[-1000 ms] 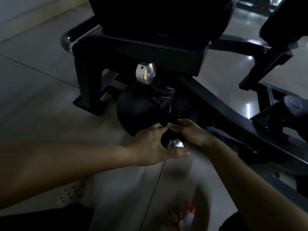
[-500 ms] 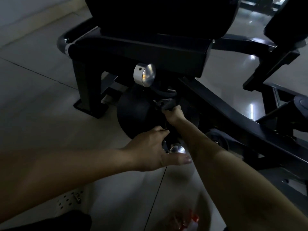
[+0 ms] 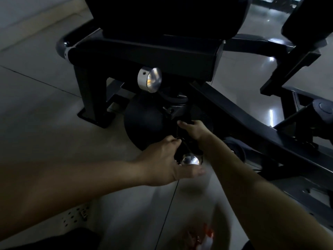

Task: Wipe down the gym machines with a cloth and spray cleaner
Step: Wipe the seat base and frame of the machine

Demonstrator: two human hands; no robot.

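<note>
The left hand (image 3: 162, 159) is clutching the near silver-capped handle (image 3: 190, 160) on the machine (image 3: 144, 55). The right hand (image 3: 193, 129) is reaching under the seat (image 3: 171, 15), likely wiping, but its grip and any cloth are too dark to tell. The next move calls for rubbing along the frame (image 3: 243, 120).

White power strip (image 3: 75, 216) on tiled floor (image 3: 36, 114); blurred red-white object (image 3: 203, 237) nearby
</note>
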